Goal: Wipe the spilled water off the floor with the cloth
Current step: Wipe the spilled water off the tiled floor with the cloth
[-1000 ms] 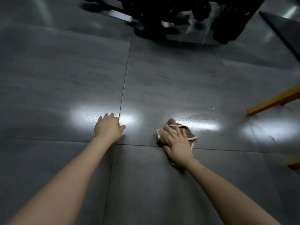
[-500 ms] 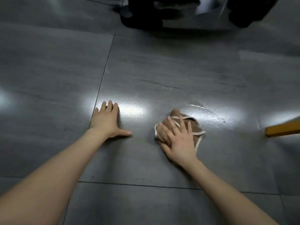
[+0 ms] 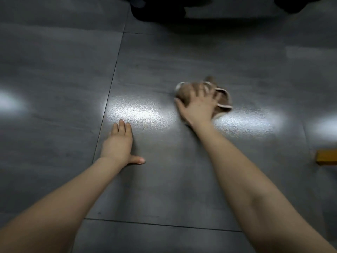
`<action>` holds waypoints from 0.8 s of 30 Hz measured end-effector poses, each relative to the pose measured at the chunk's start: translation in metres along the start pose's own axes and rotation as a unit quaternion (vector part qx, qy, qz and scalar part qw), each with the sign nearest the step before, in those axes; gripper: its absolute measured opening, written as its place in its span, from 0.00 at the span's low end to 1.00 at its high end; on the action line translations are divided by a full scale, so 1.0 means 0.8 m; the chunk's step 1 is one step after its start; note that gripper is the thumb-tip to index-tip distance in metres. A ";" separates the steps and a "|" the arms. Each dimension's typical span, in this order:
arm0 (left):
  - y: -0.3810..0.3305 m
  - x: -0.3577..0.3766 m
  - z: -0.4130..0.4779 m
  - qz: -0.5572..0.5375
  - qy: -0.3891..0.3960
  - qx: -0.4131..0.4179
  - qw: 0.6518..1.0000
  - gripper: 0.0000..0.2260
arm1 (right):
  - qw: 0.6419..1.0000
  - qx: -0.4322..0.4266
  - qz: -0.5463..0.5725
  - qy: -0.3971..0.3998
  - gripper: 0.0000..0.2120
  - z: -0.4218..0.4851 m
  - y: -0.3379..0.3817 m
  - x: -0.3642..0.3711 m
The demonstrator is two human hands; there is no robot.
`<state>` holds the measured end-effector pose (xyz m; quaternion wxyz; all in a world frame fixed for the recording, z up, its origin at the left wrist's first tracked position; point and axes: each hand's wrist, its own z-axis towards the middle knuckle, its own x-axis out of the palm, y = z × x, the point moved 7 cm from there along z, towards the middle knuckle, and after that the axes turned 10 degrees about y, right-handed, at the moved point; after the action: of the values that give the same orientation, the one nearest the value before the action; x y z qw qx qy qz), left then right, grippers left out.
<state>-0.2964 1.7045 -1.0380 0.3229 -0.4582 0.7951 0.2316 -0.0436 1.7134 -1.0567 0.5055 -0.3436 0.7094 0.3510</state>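
A crumpled brown cloth (image 3: 223, 99) with a pale edge lies on the grey tiled floor (image 3: 164, 179) right of centre. My right hand (image 3: 198, 105) presses down on it with spread fingers and hides most of it; hand and cloth are blurred by motion. My left hand (image 3: 118, 143) lies flat on the floor nearer to me, fingers straight and thumb out to the right, holding nothing. Bright glare patches (image 3: 138, 114) shine on the floor between and beside my hands. No clear puddle outline shows in this blurred frame.
A dark piece of equipment (image 3: 156, 10) stands on the floor at the top edge. The end of a yellow wooden bar (image 3: 326, 157) juts in at the right edge. Tile joints run along my left hand and across the bottom.
My right hand has pushed the cloth forward, away from me. The view has shifted forward over the floor. My left hand stays flat on the tile.
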 end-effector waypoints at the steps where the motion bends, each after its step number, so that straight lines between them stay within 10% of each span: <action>1: 0.000 0.001 0.000 -0.002 0.001 0.000 1.000 0.57 | 0.998 -0.055 -0.009 -0.003 0.34 -0.004 0.033 0.007; 7: -0.004 -0.004 -0.004 -0.014 0.010 -0.004 1.000 0.57 | 0.953 -0.299 -0.057 -0.004 0.31 -0.075 -0.030 0.012; 13: -0.006 -0.002 0.000 -0.007 0.008 -0.001 1.000 0.57 | 0.994 0.108 0.019 -0.011 0.33 0.029 -0.118 -0.029; 19: -0.003 0.000 0.000 -0.021 0.001 0.006 1.000 0.56 | 0.979 -0.202 -0.022 -0.007 0.30 -0.031 0.116 0.026; 24: 0.004 0.004 0.000 -0.047 -0.008 0.010 0.999 0.56 | 0.945 -0.317 -0.072 -0.023 0.32 -0.106 -0.004 0.025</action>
<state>-0.3001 1.7043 -1.0399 0.3440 -0.4901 0.7724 0.2118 -0.0861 1.6375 -1.0560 0.4101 -0.5281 0.5231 0.5284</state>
